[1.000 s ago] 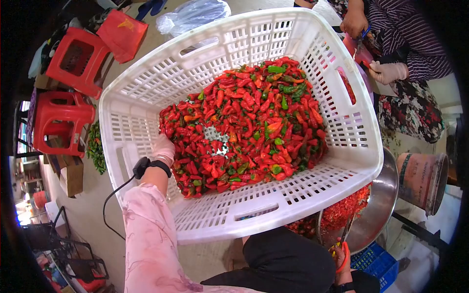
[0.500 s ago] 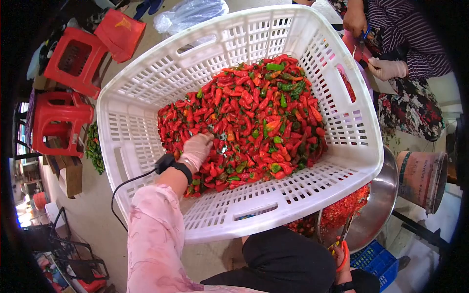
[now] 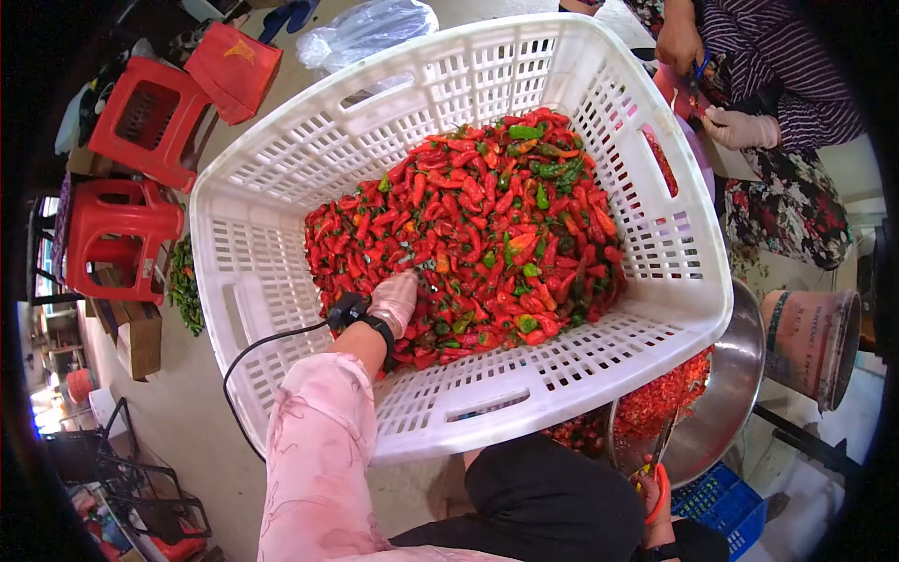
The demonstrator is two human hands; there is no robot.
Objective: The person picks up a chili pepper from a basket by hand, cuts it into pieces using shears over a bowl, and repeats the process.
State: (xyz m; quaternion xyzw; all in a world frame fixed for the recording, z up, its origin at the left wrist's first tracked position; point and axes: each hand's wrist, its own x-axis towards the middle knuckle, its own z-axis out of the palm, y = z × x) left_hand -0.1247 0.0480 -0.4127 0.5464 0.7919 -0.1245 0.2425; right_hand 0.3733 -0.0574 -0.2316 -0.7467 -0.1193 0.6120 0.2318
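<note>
A large white plastic basket [image 3: 309, 122] holds a heap of red chili peppers [image 3: 468, 206], with some green ones among them. My left hand [image 3: 393, 304], in a thin glove, is down at the near left part of the heap. Its fingers are curled among the peppers; what they hold is hidden. Below the basket's lower right corner, my right hand [image 3: 657, 498] is closed around the orange-handled scissors [image 3: 661, 478]. The blades point up beside a metal bowl [image 3: 740, 375] with chopped red chili [image 3: 660, 398] in it.
Red stools [image 3: 122, 234] and a red bag [image 3: 234, 70] are at the left. A co-worker's gloved hand [image 3: 744, 128] and bare hand with blue-handled scissors [image 3: 699, 70] are at upper right. A bucket [image 3: 810, 347] and blue crate [image 3: 726, 510] stand at right.
My left hand has shifted right and slightly toward me over the peppers, and its fingers look more curled. My right hand still holds the scissors in about the same place.
</note>
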